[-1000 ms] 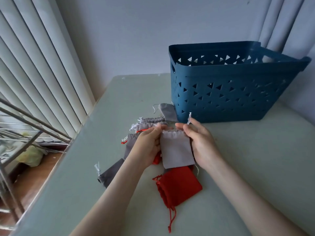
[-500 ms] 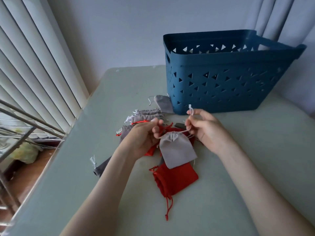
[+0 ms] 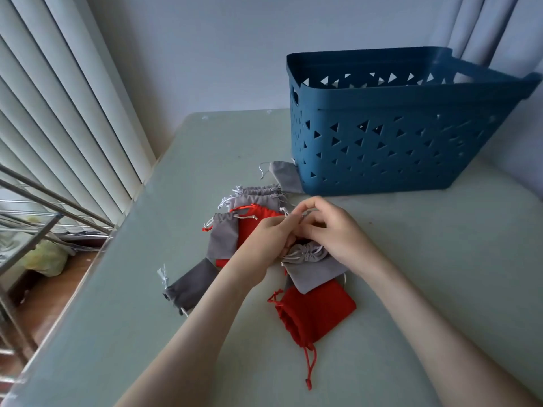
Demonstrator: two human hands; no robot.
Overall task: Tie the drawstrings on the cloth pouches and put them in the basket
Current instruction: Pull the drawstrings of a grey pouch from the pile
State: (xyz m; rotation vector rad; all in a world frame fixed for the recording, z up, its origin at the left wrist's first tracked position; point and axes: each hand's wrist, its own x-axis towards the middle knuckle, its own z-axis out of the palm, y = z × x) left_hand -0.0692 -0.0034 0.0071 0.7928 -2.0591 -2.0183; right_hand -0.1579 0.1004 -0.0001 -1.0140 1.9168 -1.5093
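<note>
The basket (image 3: 382, 148) wall hides its inside, and curled fingers (image 3: 316, 202) cover much of the grey pouch (image 3: 318, 273) drawstring (image 3: 289, 213).

On pale green table (image 3: 426, 274): blue basket (image 3: 382, 136) far right, grey pouches (image 3: 255, 198) and red pouches (image 3: 317, 312) scattered nearby, one seemingly touching the basket.

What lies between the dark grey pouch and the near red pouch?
Head view: the left forearm crosses over bare table between the dark grey pouch and the red pouch.
</note>
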